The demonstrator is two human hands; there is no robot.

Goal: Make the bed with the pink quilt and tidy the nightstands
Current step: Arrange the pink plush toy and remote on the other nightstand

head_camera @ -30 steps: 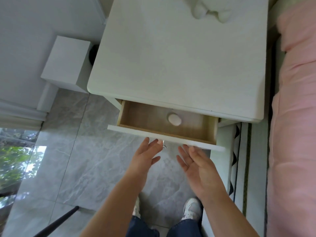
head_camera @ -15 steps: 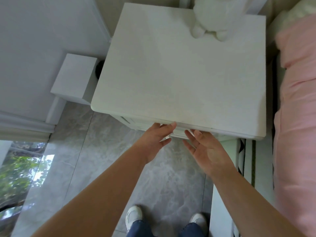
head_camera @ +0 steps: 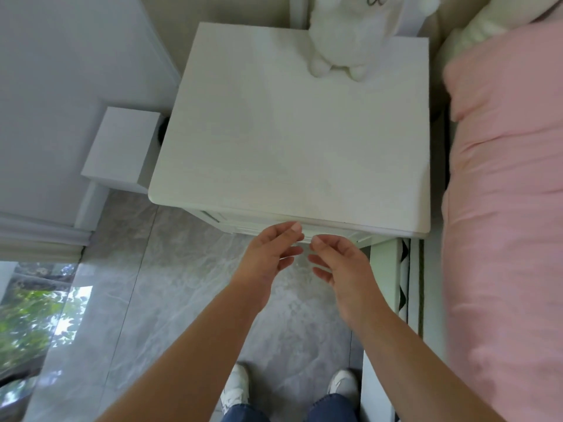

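Observation:
A white nightstand (head_camera: 292, 141) stands between the wall and the bed, its drawer (head_camera: 274, 226) pushed in under the top. A white plush toy (head_camera: 347, 35) sits at the back of the top. My left hand (head_camera: 268, 254) and my right hand (head_camera: 341, 263) hover side by side just in front of the drawer front, fingers loosely bent, holding nothing. The pink quilt (head_camera: 505, 208) lies along the bed on the right.
A small white box (head_camera: 122, 147) stands on the floor left of the nightstand, against the wall. A cream pillow (head_camera: 493, 22) shows at the head of the bed. Grey marble tile (head_camera: 158, 300) lies underfoot, with a window (head_camera: 33, 318) low at the left.
The drawer, open with a small white object inside, has been pushed in by both hands. My hands have since drawn slightly back from its front and closer together.

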